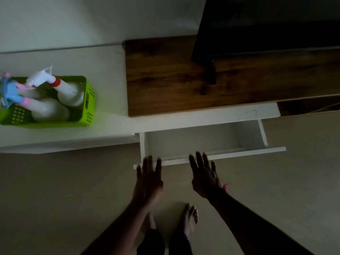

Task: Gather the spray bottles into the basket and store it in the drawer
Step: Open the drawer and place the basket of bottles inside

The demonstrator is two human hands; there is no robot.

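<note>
Dim room, white drawer (pixel 193 142) open mid-frame, both hands (pixel 149 178) (pixel 204 176) splayed, empty; green basket (pixel 88 105) of spray bottles (pixel 70 92) sits left-frame on white counter (pixel 110 70) — tall bottles may tip or foul the drawer opening.

— What sort of place is this?
— A dim room in a home: a low white cabinet (pixel 110 133) with a wood top (pixel 165 80), a dark television (pixel 266 24), bare feet (pixel 190 218) on a plain floor (pixel 55 199).
</note>
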